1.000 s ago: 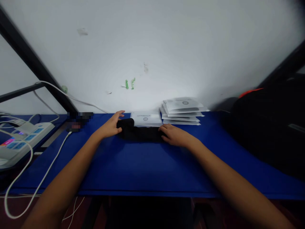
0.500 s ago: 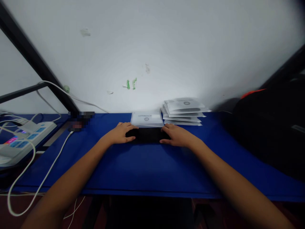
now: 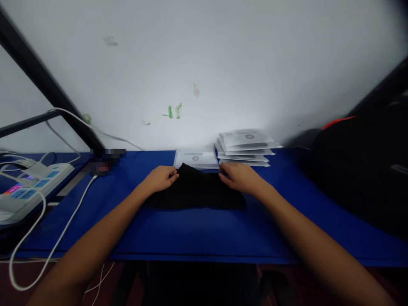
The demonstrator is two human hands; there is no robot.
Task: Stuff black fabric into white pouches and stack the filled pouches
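Both hands pinch the far edge of a black cloth on a blue table.
In the head view, the left hand (image 3: 162, 177) has thumb and fingers closed on the far edge of the black cloth (image 3: 197, 191), beside a raised peak; the right hand (image 3: 235, 175) is clamped on the same edge further right. The cloth lies mid-table, its near edge well back from the front rim of the blue table (image 3: 197, 238), with bare blue surface between. Just beyond its far edge sit a flat white packet (image 3: 195, 158) and, to the right, a packet stack (image 3: 247, 142). Bare tabletop also separates the right hand from a large black object (image 3: 363, 170), and the left from a power strip (image 3: 38, 182).
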